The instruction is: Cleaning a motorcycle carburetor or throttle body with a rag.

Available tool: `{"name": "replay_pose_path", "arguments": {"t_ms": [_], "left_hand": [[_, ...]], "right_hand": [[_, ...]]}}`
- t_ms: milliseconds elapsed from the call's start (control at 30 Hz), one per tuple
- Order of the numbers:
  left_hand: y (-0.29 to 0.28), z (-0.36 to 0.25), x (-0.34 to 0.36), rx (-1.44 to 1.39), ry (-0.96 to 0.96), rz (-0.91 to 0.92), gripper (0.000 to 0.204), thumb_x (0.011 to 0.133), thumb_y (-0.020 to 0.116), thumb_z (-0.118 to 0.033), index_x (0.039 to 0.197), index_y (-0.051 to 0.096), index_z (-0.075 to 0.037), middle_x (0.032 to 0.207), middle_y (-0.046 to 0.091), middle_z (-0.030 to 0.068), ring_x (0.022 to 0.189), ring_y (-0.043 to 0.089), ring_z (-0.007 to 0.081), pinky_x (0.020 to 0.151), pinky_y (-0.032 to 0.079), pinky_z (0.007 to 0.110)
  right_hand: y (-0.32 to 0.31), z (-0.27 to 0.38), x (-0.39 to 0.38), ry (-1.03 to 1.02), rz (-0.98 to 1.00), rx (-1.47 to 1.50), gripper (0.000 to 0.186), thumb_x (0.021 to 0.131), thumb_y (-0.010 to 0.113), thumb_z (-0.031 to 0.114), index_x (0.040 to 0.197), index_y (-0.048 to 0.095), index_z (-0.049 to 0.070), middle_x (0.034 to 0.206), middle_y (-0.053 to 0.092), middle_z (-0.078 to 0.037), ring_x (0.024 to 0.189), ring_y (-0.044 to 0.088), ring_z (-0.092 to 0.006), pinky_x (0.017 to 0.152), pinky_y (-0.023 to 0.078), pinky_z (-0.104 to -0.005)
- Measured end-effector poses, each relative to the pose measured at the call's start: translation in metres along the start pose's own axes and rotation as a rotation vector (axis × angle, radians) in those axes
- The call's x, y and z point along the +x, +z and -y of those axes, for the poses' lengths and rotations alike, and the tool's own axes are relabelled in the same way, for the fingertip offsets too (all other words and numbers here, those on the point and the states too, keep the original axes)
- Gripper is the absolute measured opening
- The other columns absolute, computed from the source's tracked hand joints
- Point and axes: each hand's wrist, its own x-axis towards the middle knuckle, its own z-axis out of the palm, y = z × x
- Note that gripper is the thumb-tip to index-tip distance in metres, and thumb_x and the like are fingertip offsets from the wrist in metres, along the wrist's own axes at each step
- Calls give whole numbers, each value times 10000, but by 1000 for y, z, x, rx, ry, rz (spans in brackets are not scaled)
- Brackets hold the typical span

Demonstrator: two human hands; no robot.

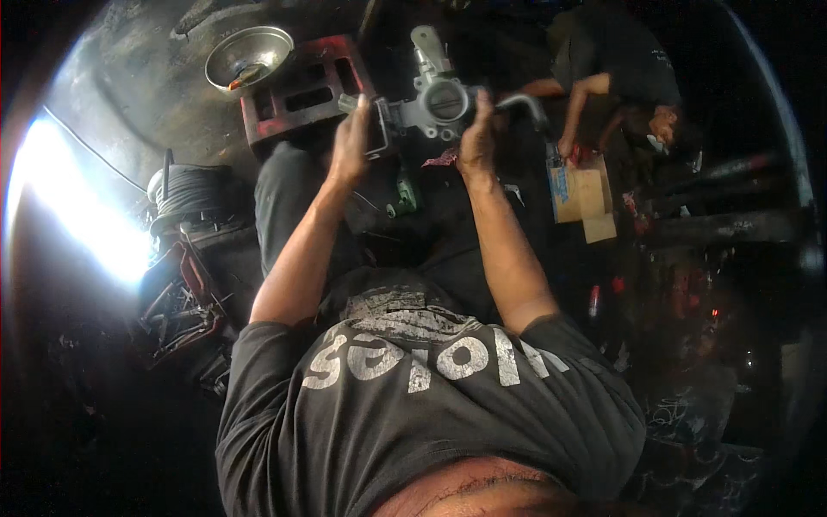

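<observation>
Both of my hands hold up a silver cast-metal assembly (pixel 428 108) with a round bore, an upper arm and small flanged holes. My left hand (pixel 351 142) is closed on its left end, by a bracket. My right hand (pixel 475 138) grips its right side, where a bent metal tube (pixel 525 105) sticks out. Behind the part on the left is a worn red crate (pixel 308 56), with a steel bowl (pixel 263 47) holding small items at its left corner. Below the part lie a green tool or bottle (pixel 405 194), partly hidden in shadow, and a pink rag (pixel 439 159).
A co-worker in dark clothes (pixel 620 60) bends at the upper right, hands near cardboard (pixel 581 198). A coiled hose reel (pixel 189 189) and a pile of tools (pixel 185 302) are at the left. Assorted dark clutter (pixel 689 293) lies at the right.
</observation>
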Motion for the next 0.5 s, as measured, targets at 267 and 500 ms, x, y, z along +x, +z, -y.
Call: {"name": "replay_pose_path", "arguments": {"t_ms": [267, 500], "left_hand": [[26, -34, 28, -86, -478, -193, 544, 933, 473, -551, 1107, 613, -55, 871, 665, 156, 753, 659, 265, 733, 546, 415], [11, 43, 54, 164, 31, -312, 619, 962, 410, -573, 1020, 640, -1, 925, 649, 85, 842, 622, 195, 816, 465, 297]], "right_hand": [[-12, 14, 1, -35, 89, -439, 491, 929, 555, 434, 1027, 653, -36, 926, 684, -180, 864, 628, -246, 783, 457, -374], [-2, 28, -1, -162, 28, -406, 442, 917, 587, 385, 971, 656, -49, 915, 687, -147, 871, 625, -222, 781, 458, -361]]}}
